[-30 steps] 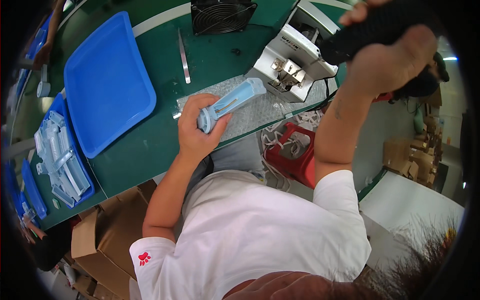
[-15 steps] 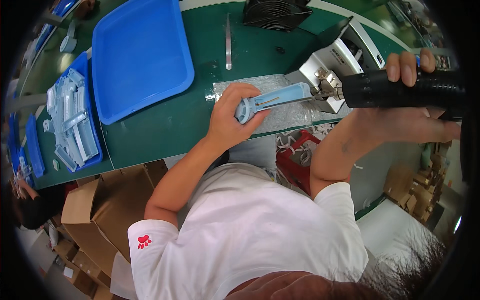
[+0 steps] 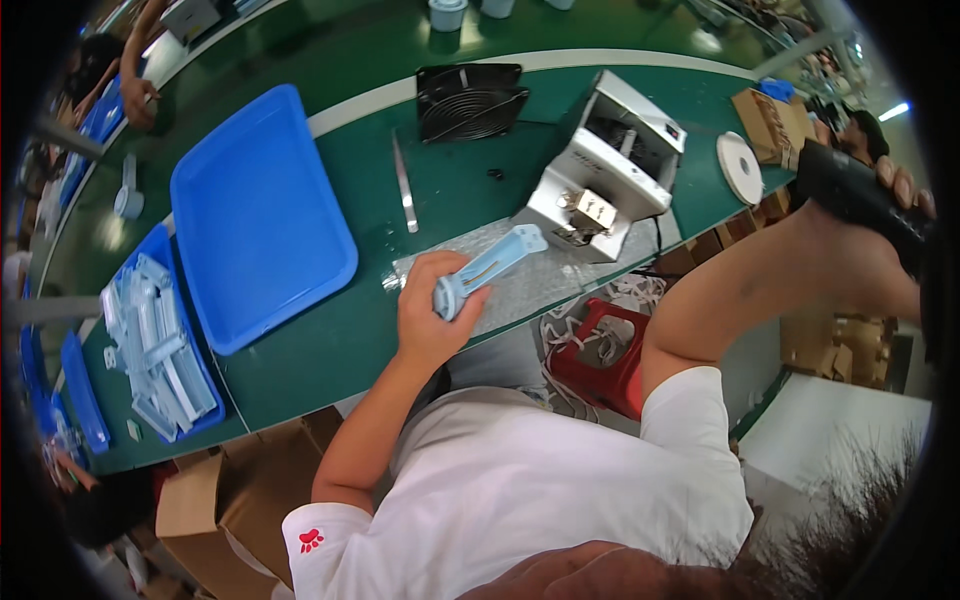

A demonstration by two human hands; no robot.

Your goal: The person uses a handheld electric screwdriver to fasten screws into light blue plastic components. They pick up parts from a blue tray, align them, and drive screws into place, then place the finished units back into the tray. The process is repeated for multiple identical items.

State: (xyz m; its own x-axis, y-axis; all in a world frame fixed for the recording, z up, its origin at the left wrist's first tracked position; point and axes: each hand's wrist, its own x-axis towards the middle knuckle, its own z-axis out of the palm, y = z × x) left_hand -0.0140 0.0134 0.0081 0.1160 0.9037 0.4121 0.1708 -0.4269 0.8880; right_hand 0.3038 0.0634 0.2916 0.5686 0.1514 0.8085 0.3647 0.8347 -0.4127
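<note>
My left hand [image 3: 428, 310] is closed around the rounded end of a light-blue plastic housing [image 3: 505, 256], a long open trough with a brass-coloured strip inside. Its flat far end points up and right toward a silver screw feeder [image 3: 580, 205], apart from it. Off to the right, my right hand [image 3: 850, 245] is wrapped round a black electric screwdriver [image 3: 850, 185], raised clear of the housing. The screwdriver's tip cannot be made out. Bubble wrap [image 3: 520, 293] lies on the bench below the housing.
A blue tray [image 3: 260, 220] lies left of my left hand, with a bin of light-blue plastic parts [image 3: 160, 345] beyond it. Tweezers [image 3: 404, 185], a black fan [image 3: 470, 105] and a white reel [image 3: 740, 168] are on the green bench. A red stool [image 3: 600, 365] stands below its edge.
The screwdriver has come away from the housing's far end and moved right with my right hand. My left hand still grips the housing, now tilted up more. The view has shifted.
</note>
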